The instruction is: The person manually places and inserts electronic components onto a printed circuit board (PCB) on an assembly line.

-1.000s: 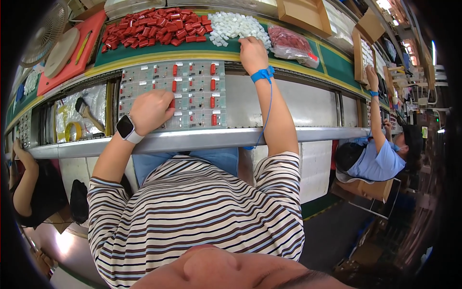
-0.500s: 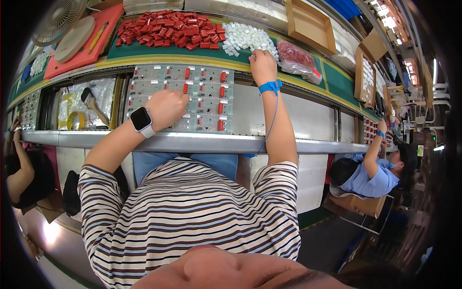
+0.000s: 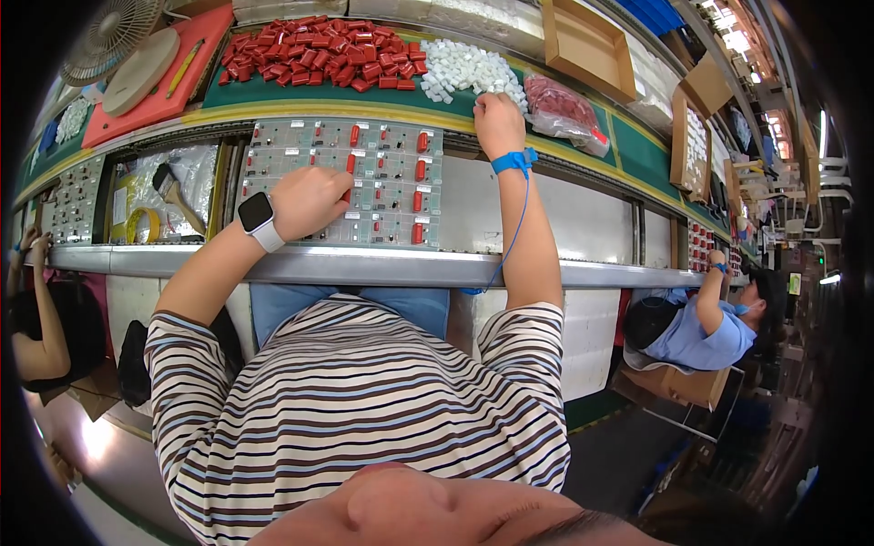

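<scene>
My left hand (image 3: pixel 312 202), wearing a watch at the wrist, is over the left half of a panel of circuit boards (image 3: pixel 314 236). Its fingers are closed in a pinch around a small red capacitor (image 3: pixel 347 195), partly hidden by the fingertips. Two more red capacitors stand just above it in the same column, and several others line the panel's right column. My right hand (image 3: pixel 500 126), with a blue wrist strap, is at the near edge of a heap of small white block-shaped parts (image 3: pixel 460 71). Its fingers are curled together; what they hold is hidden.
A heap of red capacitors (image 3: pixel 319 55) lies left of the white parts, a clear bag of reddish parts (image 3: pixel 562 114) to their right. A brush (image 3: pixel 177 197) and yellow tape (image 3: pixel 144 226) lie left of the panel. A metal rail (image 3: pixel 364 265) runs along the front. Co-workers sit at both sides.
My left hand has shifted slightly left and down, and red now shows at its fingertips. My right hand has barely moved at the white parts.
</scene>
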`<state>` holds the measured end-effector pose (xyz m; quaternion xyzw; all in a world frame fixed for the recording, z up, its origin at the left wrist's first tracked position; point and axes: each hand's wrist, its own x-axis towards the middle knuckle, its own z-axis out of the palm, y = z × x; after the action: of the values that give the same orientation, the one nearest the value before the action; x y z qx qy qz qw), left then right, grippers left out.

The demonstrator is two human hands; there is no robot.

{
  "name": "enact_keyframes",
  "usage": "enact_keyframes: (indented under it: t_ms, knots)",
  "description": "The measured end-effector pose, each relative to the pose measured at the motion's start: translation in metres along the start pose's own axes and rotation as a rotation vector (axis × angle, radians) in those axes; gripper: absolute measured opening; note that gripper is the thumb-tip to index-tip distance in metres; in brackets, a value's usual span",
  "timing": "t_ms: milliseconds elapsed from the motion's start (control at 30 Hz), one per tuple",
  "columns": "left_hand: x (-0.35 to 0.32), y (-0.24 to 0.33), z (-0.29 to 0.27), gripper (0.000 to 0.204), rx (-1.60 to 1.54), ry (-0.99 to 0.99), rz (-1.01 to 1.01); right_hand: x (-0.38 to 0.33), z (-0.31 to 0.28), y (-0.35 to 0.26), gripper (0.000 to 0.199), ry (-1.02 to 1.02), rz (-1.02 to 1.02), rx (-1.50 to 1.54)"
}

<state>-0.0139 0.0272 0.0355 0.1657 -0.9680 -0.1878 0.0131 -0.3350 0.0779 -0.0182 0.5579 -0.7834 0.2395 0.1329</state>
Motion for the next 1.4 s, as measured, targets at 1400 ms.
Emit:
enact_keyframes:
  t_ms: [1400]
  knots:
    - [0.056,-0.141,-0.025,0.026,0.401,0.462,-0.158,0.001,-0.021,-0.041,0.01,0.022,0.012,0.172]
